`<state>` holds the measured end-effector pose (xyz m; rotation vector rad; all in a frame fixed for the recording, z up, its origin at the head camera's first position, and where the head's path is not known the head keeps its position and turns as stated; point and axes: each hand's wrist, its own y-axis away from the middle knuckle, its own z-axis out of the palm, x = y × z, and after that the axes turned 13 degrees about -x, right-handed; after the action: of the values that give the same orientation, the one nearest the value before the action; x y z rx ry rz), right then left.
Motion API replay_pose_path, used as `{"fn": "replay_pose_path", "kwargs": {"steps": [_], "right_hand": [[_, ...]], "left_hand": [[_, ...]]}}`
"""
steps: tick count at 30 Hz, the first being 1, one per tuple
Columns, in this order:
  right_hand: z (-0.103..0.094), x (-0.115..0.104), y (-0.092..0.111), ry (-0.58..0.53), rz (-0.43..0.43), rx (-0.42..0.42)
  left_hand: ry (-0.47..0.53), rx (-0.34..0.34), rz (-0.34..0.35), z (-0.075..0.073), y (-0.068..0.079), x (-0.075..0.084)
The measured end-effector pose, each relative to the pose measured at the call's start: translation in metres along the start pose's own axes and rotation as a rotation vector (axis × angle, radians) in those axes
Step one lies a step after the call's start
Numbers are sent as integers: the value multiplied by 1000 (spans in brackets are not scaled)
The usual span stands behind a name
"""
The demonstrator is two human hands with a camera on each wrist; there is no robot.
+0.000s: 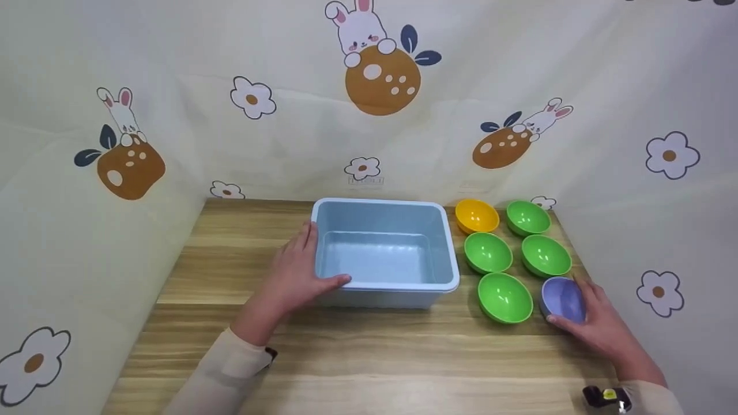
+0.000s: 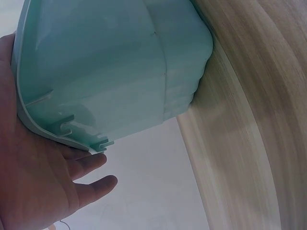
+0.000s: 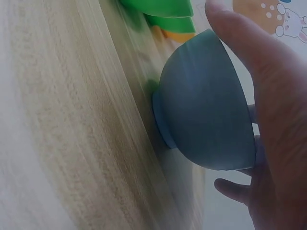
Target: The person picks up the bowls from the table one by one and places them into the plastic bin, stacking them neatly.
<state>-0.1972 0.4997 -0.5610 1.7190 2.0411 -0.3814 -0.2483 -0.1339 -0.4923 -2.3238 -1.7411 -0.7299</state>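
Observation:
A light blue plastic bin stands at the back middle of the wooden table. My left hand rests against its near left corner, the thumb along the front rim and the other fingers stretched along the left side. In the left wrist view, those fingers extend loosely past the bin's rim. At the right, my right hand holds a small purple bowl by its rim, thumb at the near side and fingers at the right. The bowl looks bluish in the right wrist view, its foot close to the tabletop.
Several green bowls and one orange bowl sit in two rows right of the bin, open side up. Patterned cloth walls border the table at the back and both sides.

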Motion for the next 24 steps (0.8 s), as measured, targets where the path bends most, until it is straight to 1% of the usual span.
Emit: {"fn": "replay_pose_path", "kwargs": {"steps": [4,9,17,24], "right_hand": [[0,1,0,8,4,-15],[-1,-1,0,21,30,-46],[1,-1,2,25,23,-11],[1,0,3,6,43,-1]], "left_hand": [[2,1,-3,0,-1,-1],[1,3,-6,1,-1,-3],[3,17,24,0,0,-2],[7,11,18,0,1,-2]]}}
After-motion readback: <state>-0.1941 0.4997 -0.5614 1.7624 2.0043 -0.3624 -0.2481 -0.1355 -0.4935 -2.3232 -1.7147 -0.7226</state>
